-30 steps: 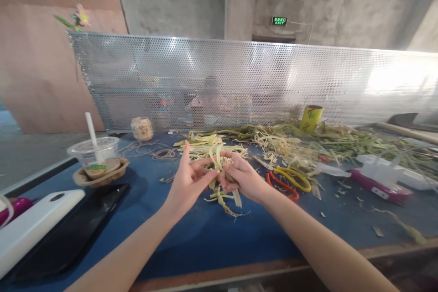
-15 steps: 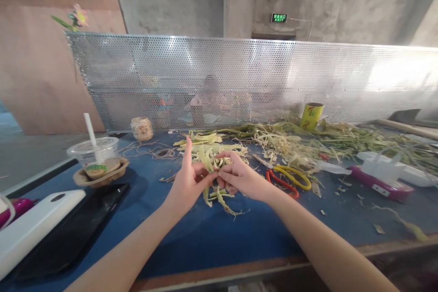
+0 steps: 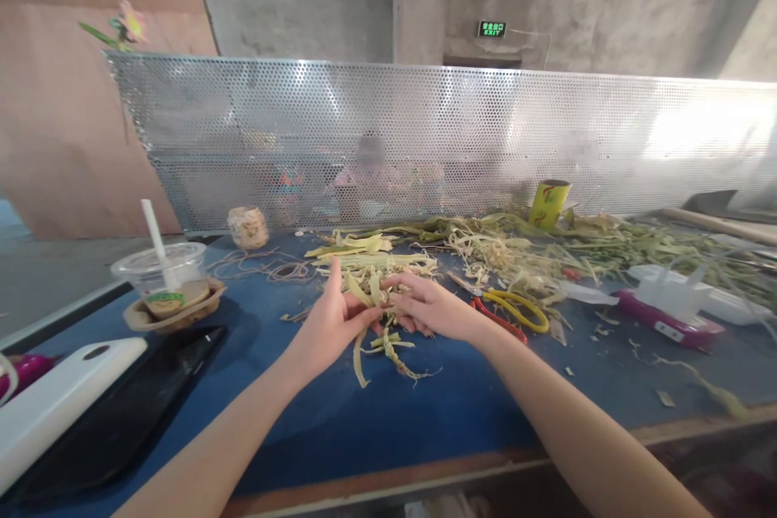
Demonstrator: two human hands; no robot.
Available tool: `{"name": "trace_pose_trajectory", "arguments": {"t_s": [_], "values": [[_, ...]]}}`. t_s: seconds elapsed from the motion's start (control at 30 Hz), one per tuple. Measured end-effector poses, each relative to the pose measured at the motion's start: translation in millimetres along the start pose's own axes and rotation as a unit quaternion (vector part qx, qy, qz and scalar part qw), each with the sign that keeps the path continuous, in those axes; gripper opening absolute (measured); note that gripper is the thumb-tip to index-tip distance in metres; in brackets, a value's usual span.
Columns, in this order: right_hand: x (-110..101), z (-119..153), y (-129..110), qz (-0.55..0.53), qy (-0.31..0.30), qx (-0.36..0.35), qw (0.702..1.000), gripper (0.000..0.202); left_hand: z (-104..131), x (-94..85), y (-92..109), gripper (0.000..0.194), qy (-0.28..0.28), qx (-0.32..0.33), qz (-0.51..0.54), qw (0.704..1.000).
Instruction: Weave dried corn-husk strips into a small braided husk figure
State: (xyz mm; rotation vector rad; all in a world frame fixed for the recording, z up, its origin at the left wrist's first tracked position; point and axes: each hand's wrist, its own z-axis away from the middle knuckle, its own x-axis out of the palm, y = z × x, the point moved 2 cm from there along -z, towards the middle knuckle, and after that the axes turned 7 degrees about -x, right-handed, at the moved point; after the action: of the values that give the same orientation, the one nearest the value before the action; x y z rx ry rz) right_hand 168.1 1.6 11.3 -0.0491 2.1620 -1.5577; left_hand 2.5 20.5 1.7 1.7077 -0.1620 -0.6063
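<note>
Pale green-yellow dried plant strips are pinched between the thumb and fingers of my left hand. From the other side my right hand has its fingers closed on the same strips, nearly meeting the left. A braided piece of the plant fibre hangs below my hands, its frayed end near the blue table. Behind them lies a pile of flat strips. The scissors, with one red and one yellow handle, lie right of my right hand. My fingers partly hide the work.
At left stand a plastic cup with a straw, a black tablet and a ball of twine. Dried stalks spread across the back right, beside a yellow tube and a purple-white power strip. A perforated metal screen edges the back.
A flat strip now hangs lower beneath my left hand. My left thumb has come down a little, and my right fingers have shifted over the strips. The view has moved slightly.
</note>
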Motion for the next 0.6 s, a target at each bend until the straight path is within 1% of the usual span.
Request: {"name": "trace_pose_trajectory", "arguments": {"t_s": [0.03,0.07,0.1,0.17,0.23,0.3,0.43,0.6], "values": [[0.3,-2.5,4.6,0.008,0.011,-0.010,1.000,0.025,-0.7,1.3,-1.5,0.107,-0.017,-0.008,0.002,1.000],[0.7,-5.0,9.4,0.010,0.026,-0.018,0.999,0.027,-1.4,2.3,-2.6,0.105,-0.022,-0.014,0.003,1.000],[1.4,-7.4,14.3,0.005,0.042,-0.020,0.999,0.027,-2.0,2.8,-3.1,0.103,-0.012,-0.019,-0.001,1.000],[3.2,-10.7,21.9,-0.021,0.076,-0.013,0.997,0.027,-2.5,2.0,-2.2,0.100,0.035,-0.025,-0.015,0.999],[5.6,-12.0,24.6,-0.054,0.110,-0.014,0.992,0.028,-2.2,0.8,0.4,0.102,0.077,-0.025,-0.030,0.996],[7.9,-12.0,23.2,-0.083,0.140,-0.023,0.986,0.030,-1.6,0.0,3.1,0.106,0.103,-0.018,-0.044,0.994],[9.5,-12.4,19.6,-0.120,0.188,-0.033,0.974,0.028,-2.2,1.3,4.9,0.111,0.111,-0.001,-0.029,0.993],[10.2,-16.9,23.9,-0.144,0.223,-0.051,0.963,0.022,-6.8,4.5,2.9,0.114,0.086,0.008,0.049,0.995]]}}
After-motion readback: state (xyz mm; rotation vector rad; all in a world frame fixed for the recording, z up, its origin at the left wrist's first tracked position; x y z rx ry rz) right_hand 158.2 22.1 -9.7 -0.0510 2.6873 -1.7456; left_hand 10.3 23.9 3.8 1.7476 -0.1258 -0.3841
